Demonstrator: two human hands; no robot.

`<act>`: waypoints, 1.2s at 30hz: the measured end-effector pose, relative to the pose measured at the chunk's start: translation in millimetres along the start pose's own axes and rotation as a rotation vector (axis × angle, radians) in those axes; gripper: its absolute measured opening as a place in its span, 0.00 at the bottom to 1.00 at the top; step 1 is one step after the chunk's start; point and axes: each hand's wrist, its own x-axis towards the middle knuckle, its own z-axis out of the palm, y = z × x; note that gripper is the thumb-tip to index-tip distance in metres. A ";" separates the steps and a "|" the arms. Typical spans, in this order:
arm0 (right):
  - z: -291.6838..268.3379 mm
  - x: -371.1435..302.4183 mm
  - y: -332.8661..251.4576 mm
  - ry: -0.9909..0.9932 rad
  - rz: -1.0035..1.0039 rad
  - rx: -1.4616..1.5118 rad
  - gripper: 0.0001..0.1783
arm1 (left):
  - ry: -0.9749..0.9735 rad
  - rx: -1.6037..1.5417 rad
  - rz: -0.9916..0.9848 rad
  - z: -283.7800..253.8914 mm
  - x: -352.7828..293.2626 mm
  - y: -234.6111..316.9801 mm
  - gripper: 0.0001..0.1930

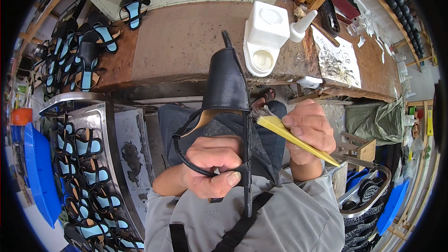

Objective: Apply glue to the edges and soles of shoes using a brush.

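Note:
A black leather sandal (pixel 226 83) with thin straps and a tan lining is held up in front of my chest. My left hand (pixel 212 165) is closed around its lower part, fingers through the strap loop and thumb pressing the black edge. The sandal's long thin edge faces right. In my right hand (pixel 308 128) is a brush (pixel 289 136) with a flat yellow handle, pinched between thumb and fingers. Its greyish bristles are at the sandal's right side, close to or touching it; I cannot tell which. The sandal's right-facing surface is hidden.
Ahead stands a brown workbench (pixel 186 42) with a white plastic container (pixel 269 28), a stained paper sheet (pixel 337 58) and several sandals at left. A metal-edged rack (pixel 105 140) of blue-insoled sandals is on my left. A metal-rimmed rack (pixel 361 212) holds black parts on my right.

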 end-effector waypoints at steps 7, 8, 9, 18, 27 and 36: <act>-0.2 2.5 -0.7 0.006 0.112 0.146 0.13 | 0.010 0.017 -0.035 -3.0 -0.2 -1.6 0.03; 0.1 1.7 -1.9 0.012 0.151 0.169 0.12 | 0.011 0.016 -0.036 -3.1 -0.1 -2.1 0.03; 0.6 -0.1 -2.6 0.011 0.153 0.170 0.12 | 0.014 0.016 -0.046 -3.1 -0.3 -2.2 0.03; -1.2 -19.8 -10.0 0.048 0.325 0.399 0.10 | 0.034 0.041 -0.030 -4.4 0.7 -3.2 0.03; -2.0 -12.7 -1.7 0.024 0.367 0.511 0.07 | 0.075 0.048 -0.008 -5.7 -2.9 -7.1 0.06; 15.7 -19.0 -21.5 -0.029 0.227 0.554 0.07 | 0.257 -0.171 0.067 -10.8 -9.8 -26.4 0.12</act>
